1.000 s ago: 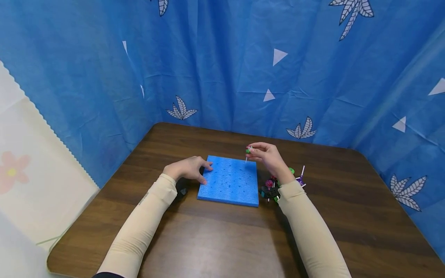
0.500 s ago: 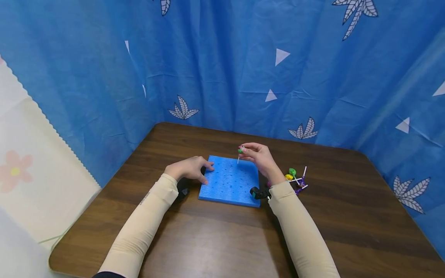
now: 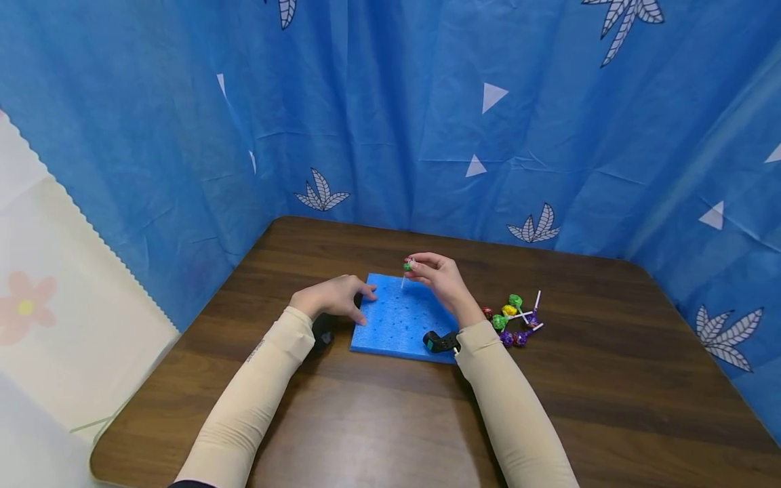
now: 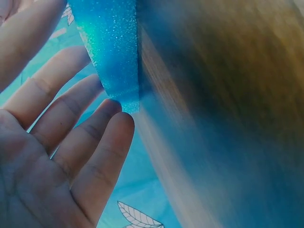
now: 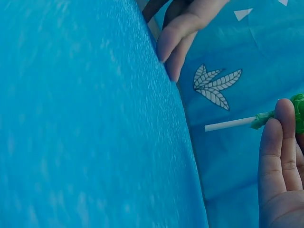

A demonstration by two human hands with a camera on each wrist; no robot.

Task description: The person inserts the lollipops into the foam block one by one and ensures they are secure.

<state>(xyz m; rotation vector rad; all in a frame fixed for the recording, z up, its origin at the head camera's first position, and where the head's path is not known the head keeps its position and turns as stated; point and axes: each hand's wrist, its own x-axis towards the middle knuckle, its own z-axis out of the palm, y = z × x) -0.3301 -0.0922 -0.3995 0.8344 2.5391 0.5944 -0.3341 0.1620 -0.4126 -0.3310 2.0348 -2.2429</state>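
A blue foam board [image 3: 396, 325] with several small holes in its top lies flat on the table. My left hand [image 3: 329, 296] is at its left edge, thumb and fingers spread. In the left wrist view, the extended fingers [image 4: 97, 152] are right at the foam's side. My right hand [image 3: 442, 279] pinches a lollipop [image 3: 408, 266] by its green-wrapped head, over the board's far half. Its white stick points down toward the board; the right wrist view shows the stick [image 5: 230, 124] whole, its end apart from the foam.
Several lollipops in green, yellow, purple and red wrappers [image 3: 500, 322] lie in a loose pile right of the board. A black wrist camera [image 3: 438, 342] overhangs the board's near right corner. Behind the brown wooden table [image 3: 378, 420] hangs a blue curtain [image 3: 390, 135].
My right hand has moved left over the board with the lollipop, stick still downward. More of the lollipop pile now shows beside the sleeve. The left hand stays at the board's left edge.
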